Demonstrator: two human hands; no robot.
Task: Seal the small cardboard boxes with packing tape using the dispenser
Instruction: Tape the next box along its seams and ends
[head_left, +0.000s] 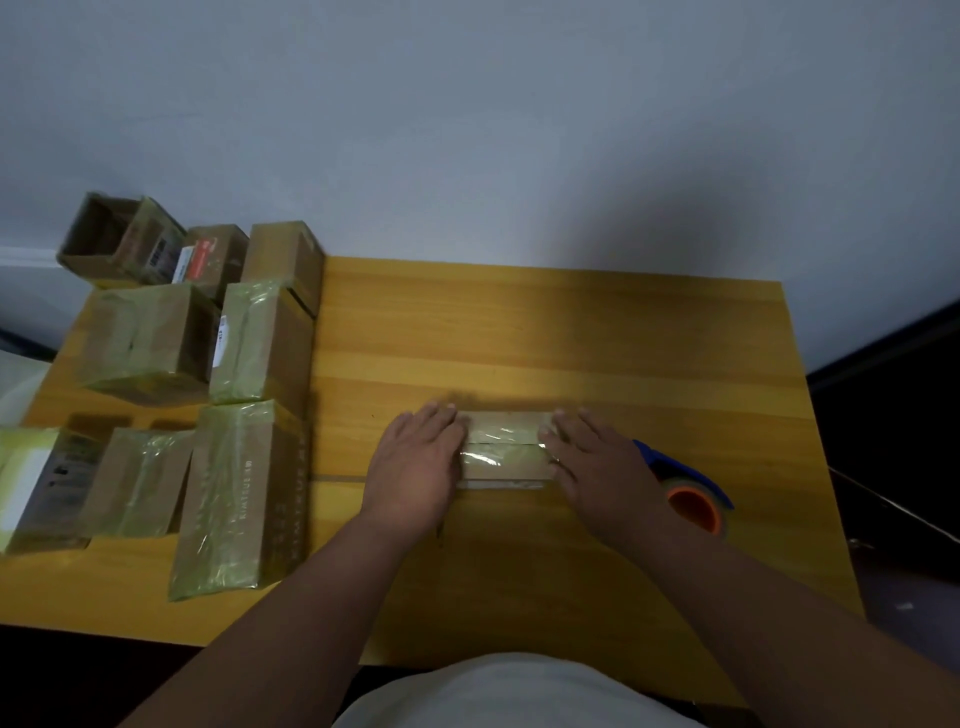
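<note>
- While both hands lie flat, a taped box sits mid-bench between them.
- Left hand and right hand press its ends, fingers straight.
- Dispenser lies just right.

A small flat cardboard box lies mid-table, clear tape running across its closed flaps. The blue tape dispenser with its orange-cored roll rests just right of it.

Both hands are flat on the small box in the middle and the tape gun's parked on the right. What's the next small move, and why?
Probably lift the right hand off the small box and reach for the tape dispenser just beside it. Tape already runs across the top, both hands press its ends, and the left hand can steady the box.
</note>
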